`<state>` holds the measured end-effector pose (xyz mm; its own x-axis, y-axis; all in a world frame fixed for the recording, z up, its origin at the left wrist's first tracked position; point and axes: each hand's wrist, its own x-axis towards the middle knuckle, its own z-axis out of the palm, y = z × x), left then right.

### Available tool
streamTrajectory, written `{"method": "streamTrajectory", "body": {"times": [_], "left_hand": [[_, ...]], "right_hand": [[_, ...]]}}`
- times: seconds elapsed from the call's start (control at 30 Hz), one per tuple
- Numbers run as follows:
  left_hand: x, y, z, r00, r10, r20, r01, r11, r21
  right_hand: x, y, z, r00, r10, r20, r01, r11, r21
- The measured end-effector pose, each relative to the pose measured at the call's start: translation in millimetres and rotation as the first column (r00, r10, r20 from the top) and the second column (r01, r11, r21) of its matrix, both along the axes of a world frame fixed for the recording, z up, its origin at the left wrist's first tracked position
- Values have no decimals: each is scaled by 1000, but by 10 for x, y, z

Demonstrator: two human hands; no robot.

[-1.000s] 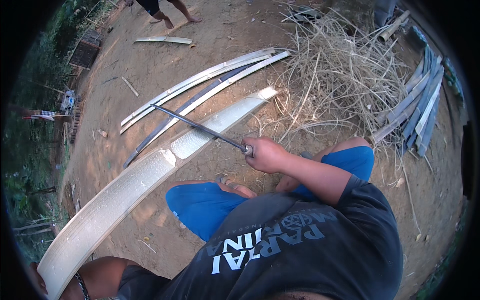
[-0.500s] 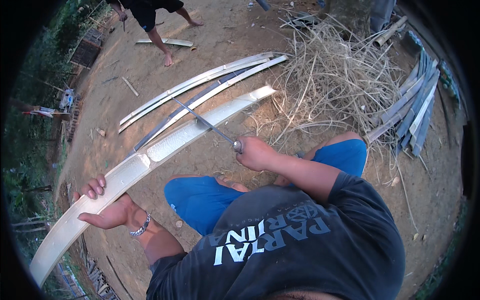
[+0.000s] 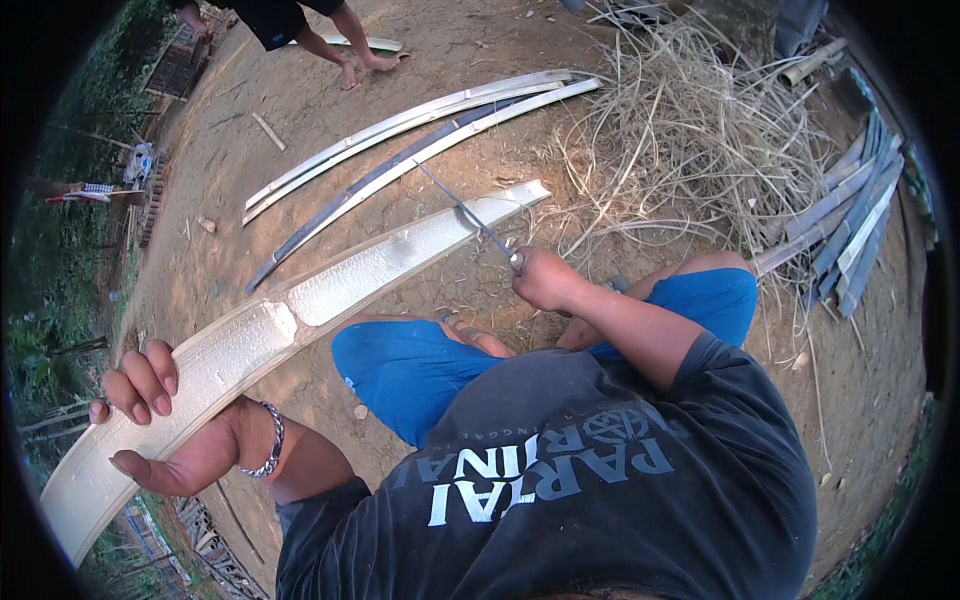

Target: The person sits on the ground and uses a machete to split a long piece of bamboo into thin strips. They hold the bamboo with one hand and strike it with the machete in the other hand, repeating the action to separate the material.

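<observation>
A long, pale strip of split bamboo (image 3: 360, 270) is held slantwise before a seated person in blue shorts (image 3: 400, 370), its rough inner face turned up. The strip is clasped from beneath by the left grip (image 3: 205, 450), the fingers bent over its far edge and the thumb laid over its near edge; a silver bracelet (image 3: 270, 445) is worn at the wrist. One end is run out past the left grip to the border of the view, while the longer part, broken by a ridged node (image 3: 283, 318), is stretched away toward the right grip (image 3: 548, 280).

There, on the strip's near side, the handle of a thin, dark blade (image 3: 455, 200) is enclosed in a closed fist. The blade is angled across the strip near its far end, its tip shown past the far edge; whether the surface is touched cannot be told.

Beyond the strip, more long bamboo lengths (image 3: 400, 115) are laid on the bare earth (image 3: 480, 360), and farther off, a second person's legs (image 3: 345, 50) are seen. Past the strip's far end, a tangled heap of shavings (image 3: 690, 150) is spread, with grey slats (image 3: 855, 230) piled on the heap's other side.
</observation>
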<state>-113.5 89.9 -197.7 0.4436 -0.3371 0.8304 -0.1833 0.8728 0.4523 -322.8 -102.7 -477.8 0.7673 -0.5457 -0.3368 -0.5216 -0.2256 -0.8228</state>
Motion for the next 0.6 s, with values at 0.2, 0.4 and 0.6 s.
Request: {"method": "streamTrajectory", "body": {"times": [0.2,0.4,0.6], "left_hand": [[-278,-18,13,997,-7,78,8,1000,-7],[-323,-60,32,998,54,30,-53,998,-16],[-304,-33,51,989,79,122,-81,997,8]], "right_hand": [[-103,333,1105,943,237,232,-221,971,-93],[-424,-224,-616,982,-71,-177,69,997,-19],[-345,201,697,970,165,180,-155,986,-67]]}}
